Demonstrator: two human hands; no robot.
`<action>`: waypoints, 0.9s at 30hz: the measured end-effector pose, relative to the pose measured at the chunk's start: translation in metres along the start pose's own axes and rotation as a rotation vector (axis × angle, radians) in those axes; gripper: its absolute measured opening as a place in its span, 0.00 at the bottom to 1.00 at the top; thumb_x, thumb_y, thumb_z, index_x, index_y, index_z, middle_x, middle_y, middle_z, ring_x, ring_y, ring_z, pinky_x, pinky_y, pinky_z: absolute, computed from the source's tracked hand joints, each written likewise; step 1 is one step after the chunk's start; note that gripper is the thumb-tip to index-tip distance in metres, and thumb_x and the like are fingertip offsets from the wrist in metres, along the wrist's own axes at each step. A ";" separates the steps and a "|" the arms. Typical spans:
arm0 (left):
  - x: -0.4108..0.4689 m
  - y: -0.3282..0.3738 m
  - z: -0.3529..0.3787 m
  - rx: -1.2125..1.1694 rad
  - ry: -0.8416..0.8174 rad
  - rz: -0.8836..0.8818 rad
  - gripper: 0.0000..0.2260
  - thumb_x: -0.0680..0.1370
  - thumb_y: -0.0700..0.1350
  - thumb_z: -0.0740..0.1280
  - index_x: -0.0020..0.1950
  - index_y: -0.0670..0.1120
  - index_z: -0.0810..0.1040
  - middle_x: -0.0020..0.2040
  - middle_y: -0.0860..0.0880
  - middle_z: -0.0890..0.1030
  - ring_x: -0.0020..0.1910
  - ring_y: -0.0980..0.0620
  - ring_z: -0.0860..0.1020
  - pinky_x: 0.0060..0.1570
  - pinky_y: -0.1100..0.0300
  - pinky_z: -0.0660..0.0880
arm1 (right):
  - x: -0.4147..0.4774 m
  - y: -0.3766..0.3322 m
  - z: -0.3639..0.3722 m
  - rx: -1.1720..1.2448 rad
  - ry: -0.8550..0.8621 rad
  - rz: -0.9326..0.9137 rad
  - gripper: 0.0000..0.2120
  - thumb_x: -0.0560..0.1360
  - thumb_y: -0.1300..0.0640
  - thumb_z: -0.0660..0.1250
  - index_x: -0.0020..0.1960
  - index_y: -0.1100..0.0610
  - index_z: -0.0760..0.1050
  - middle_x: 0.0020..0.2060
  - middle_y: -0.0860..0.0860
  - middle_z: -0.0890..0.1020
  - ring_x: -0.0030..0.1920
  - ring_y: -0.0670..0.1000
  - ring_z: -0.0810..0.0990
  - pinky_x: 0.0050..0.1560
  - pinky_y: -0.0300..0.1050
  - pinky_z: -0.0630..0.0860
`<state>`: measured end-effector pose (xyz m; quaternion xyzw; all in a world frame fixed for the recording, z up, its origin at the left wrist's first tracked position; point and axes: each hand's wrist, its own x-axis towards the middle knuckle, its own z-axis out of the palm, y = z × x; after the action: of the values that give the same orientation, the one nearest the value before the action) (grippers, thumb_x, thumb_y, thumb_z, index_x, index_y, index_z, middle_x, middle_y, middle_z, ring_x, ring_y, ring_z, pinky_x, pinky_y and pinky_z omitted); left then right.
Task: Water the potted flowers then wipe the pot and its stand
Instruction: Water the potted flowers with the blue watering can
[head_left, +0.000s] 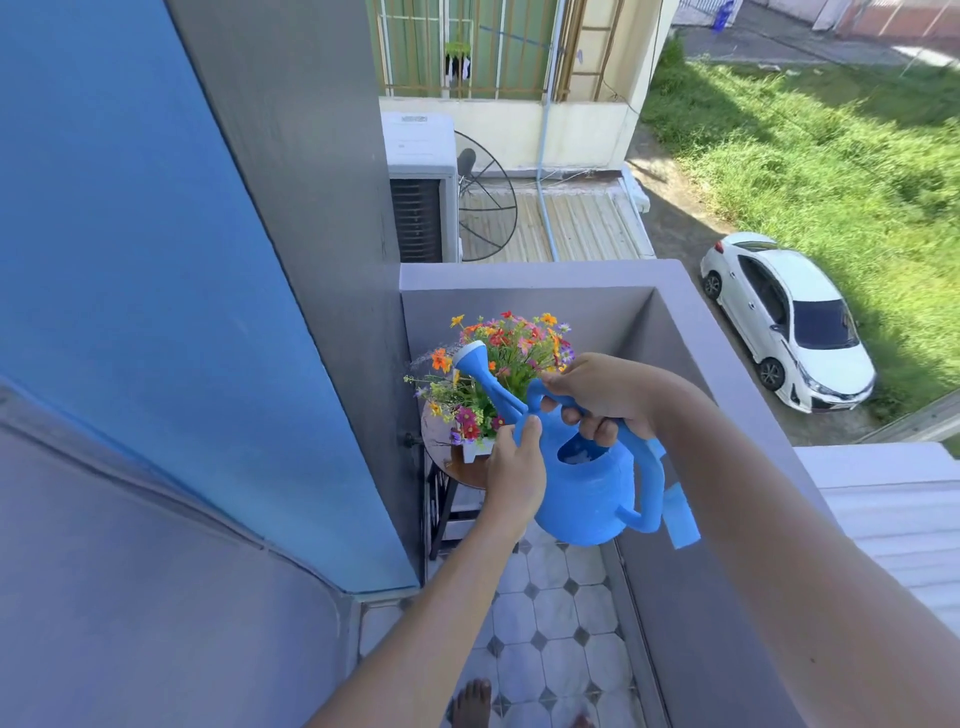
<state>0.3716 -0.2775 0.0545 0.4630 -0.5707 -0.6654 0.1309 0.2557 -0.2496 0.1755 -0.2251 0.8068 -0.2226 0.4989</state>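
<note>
A blue plastic watering can is held over the balcony floor, its spout and white-faced rose tilted up toward the colourful flowers. My right hand grips the can's top handle. My left hand holds the can's body at the base of the spout. The flowers stand in a small white pot, mostly hidden behind my left hand and the foliage. The pot rests on a round wooden stand with black metal legs, in the balcony's far corner.
The grey parapet wall closes the balcony at the right and far end; a blue and grey wall runs along the left. Tiled floor lies below, with my bare foot on it. A blue cloth strip hangs from the can's handle.
</note>
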 end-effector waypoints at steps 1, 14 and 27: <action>-0.001 0.001 0.002 0.003 -0.018 -0.002 0.21 0.82 0.59 0.54 0.62 0.43 0.72 0.48 0.47 0.76 0.46 0.49 0.75 0.41 0.54 0.68 | -0.001 0.003 -0.002 0.011 0.003 0.001 0.19 0.86 0.48 0.56 0.53 0.62 0.76 0.31 0.53 0.68 0.24 0.49 0.61 0.21 0.37 0.60; -0.017 0.022 0.079 0.094 -0.262 0.036 0.20 0.79 0.61 0.56 0.57 0.46 0.73 0.48 0.44 0.77 0.46 0.45 0.76 0.43 0.52 0.69 | -0.035 0.077 -0.064 0.280 0.232 0.037 0.18 0.86 0.48 0.56 0.52 0.62 0.75 0.31 0.53 0.68 0.22 0.48 0.61 0.22 0.37 0.58; 0.015 0.014 0.092 0.221 -0.262 0.227 0.15 0.79 0.60 0.60 0.53 0.52 0.78 0.46 0.53 0.82 0.47 0.51 0.80 0.46 0.63 0.77 | -0.026 0.130 -0.038 0.761 0.413 -0.081 0.15 0.85 0.51 0.57 0.49 0.61 0.74 0.33 0.53 0.69 0.24 0.48 0.61 0.23 0.39 0.61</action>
<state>0.2877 -0.2335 0.0529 0.3168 -0.7008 -0.6343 0.0781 0.2131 -0.1249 0.1334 -0.0073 0.7405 -0.5639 0.3654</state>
